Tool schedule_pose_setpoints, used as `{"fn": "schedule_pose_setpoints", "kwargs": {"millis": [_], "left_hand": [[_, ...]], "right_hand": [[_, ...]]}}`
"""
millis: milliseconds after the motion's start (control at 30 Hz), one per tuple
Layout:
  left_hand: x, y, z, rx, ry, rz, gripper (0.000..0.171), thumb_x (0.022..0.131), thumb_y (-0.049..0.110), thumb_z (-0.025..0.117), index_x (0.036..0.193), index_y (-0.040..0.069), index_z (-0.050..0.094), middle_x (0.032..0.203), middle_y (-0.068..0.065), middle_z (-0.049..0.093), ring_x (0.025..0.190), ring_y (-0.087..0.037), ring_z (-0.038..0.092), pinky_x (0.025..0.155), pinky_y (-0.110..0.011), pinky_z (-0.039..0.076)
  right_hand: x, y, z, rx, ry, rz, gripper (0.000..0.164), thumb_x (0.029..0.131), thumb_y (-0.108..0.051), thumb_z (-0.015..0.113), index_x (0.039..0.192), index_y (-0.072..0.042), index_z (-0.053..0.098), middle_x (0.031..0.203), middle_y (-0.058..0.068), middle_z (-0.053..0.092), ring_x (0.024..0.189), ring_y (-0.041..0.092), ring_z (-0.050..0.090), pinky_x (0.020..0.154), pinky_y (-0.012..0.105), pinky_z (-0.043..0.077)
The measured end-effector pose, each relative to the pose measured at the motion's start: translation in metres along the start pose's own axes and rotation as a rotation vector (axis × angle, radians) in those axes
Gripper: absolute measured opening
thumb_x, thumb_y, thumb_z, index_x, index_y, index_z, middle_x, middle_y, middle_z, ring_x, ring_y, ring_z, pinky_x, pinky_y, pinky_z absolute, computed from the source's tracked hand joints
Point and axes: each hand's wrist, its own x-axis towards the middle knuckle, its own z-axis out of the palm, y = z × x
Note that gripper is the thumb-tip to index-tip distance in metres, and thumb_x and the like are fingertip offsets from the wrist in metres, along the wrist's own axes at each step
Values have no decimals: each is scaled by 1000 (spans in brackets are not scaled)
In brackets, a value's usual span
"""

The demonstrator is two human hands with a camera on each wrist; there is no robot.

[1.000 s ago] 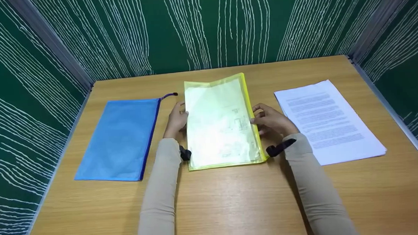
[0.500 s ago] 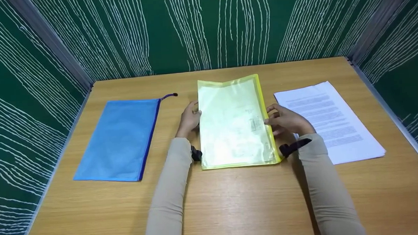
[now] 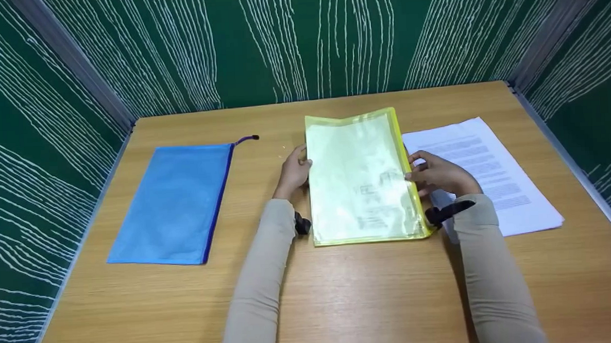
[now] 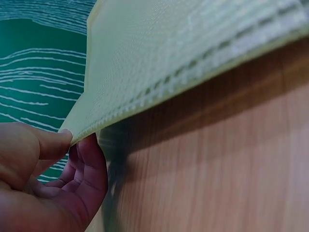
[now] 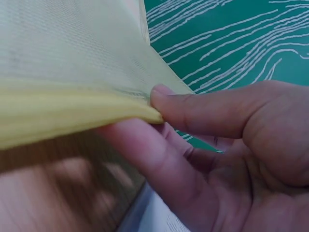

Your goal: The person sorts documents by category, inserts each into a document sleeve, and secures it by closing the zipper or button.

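A translucent yellow zip pouch (image 3: 357,184) with papers showing through is held above the table between both hands. My left hand (image 3: 293,174) pinches its left edge, thumb on top and fingers beneath, as the left wrist view shows at the pouch's edge (image 4: 159,82). On the opposite side, my right hand (image 3: 445,174) pinches the bright yellow border between thumb and fingers; the right wrist view shows this border (image 5: 72,113) close up. A stack of printed paper (image 3: 497,184) lies on the right, its left part hidden by the pouch and right hand.
A blue zip pouch (image 3: 173,203) with a dark blue zip edge and pull strap lies flat on the left. The wooden table (image 3: 352,298) is bounded by green walls (image 3: 310,42) with white lines at the back and sides.
Both hands have carried the yellow pouch to the right, and its right edge now overlaps the left side of the paper stack. The blue pouch and the papers stay put.
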Motion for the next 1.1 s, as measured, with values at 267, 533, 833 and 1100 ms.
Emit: {"fn": "schedule_pose_setpoints", "kwargs": {"millis": [267, 533, 833, 1100], "left_hand": [[2, 2, 13, -35, -32, -2, 51, 100, 13, 49, 149, 14, 35, 70, 2, 39, 53, -7, 38, 50, -20, 36], [2, 3, 21, -17, -61, 14, 53, 98, 11, 53, 148, 8, 35, 78, 1, 44, 63, -9, 44, 56, -21, 40], [2, 2, 24, -10, -89, 13, 53, 94, 6, 56, 144, 0, 39, 79, 2, 49, 64, -9, 48, 57, -19, 43], [2, 1, 23, -50, -81, 18, 10, 89, -2, 57, 98, -5, 55, 76, 2, 41, 54, -9, 47, 50, -21, 44]], "right_hand": [[-7, 2, -9, 10, -5, 62, 40, 95, -15, 59, 125, -7, 35, 88, 7, 55, 59, 14, 56, 62, 31, 54], [-4, 15, -18, -3, -11, 87, 42, 94, -19, 61, 125, -9, 34, 89, 8, 56, 59, 15, 54, 62, 32, 54], [-5, 21, -19, 9, 6, 96, 41, 93, -18, 62, 123, -7, 36, 85, 5, 58, 61, 15, 54, 61, 29, 51], [-5, 19, -16, -50, 69, 102, 44, 92, -21, 64, 122, -2, 39, 83, 3, 57, 62, 13, 57, 61, 29, 53]]}}
